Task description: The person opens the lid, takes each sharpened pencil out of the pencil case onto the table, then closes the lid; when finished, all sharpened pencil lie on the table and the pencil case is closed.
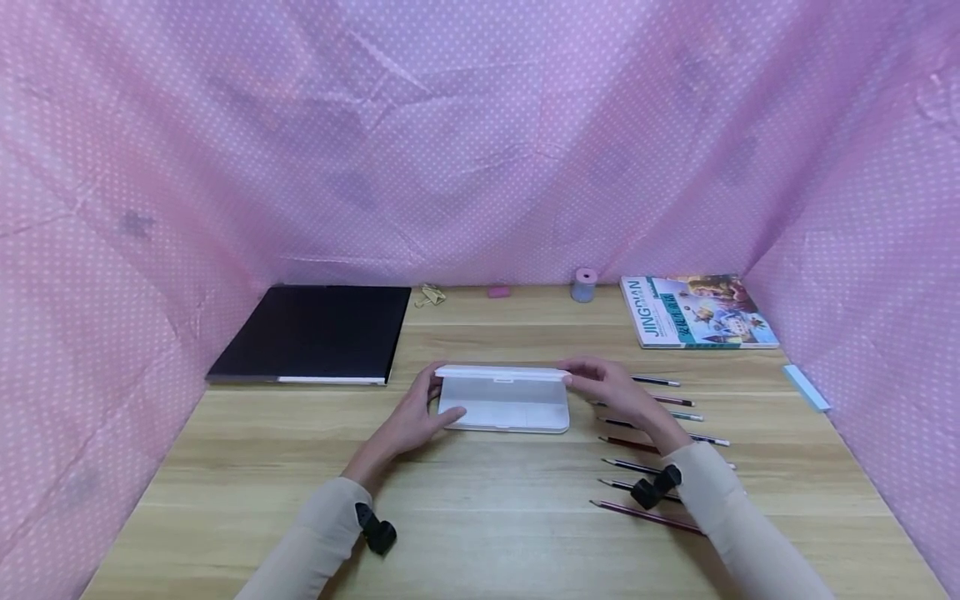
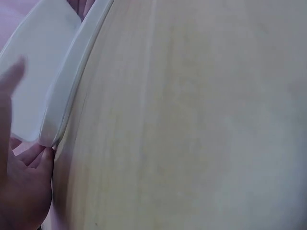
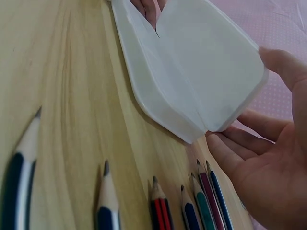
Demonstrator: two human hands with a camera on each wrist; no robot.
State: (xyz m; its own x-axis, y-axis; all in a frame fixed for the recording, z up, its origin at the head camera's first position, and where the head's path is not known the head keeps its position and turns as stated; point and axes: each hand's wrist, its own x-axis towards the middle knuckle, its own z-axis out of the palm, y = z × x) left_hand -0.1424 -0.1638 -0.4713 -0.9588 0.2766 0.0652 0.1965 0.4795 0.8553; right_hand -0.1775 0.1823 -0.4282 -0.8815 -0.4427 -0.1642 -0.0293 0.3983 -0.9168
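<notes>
A white pencil case (image 1: 504,415) stands with its hinged lid (image 1: 501,372) raised near the middle of the table; the tray part visible holds nothing. My left hand (image 1: 411,418) holds its left end, fingers at the side and rear corner, the thumb stretched over the tray. Seen from the left wrist, that thumb (image 2: 13,79) is blurred and stands off the surface. At the right end my right hand (image 1: 609,390) grips the lid, its thumb (image 3: 280,64) on the lid's edge and its other fingers near the hinge side.
Several sharpened pencils (image 1: 637,512) lie in a row under and beside the right forearm. Toward the back are a black flat folder (image 1: 315,333), gold binder clips (image 1: 431,295), a pink eraser (image 1: 498,292), a small pink-and-blue cylinder (image 1: 584,286) and a magazine (image 1: 697,312). A pale blue strip-shaped box (image 1: 806,388) lies at the right edge.
</notes>
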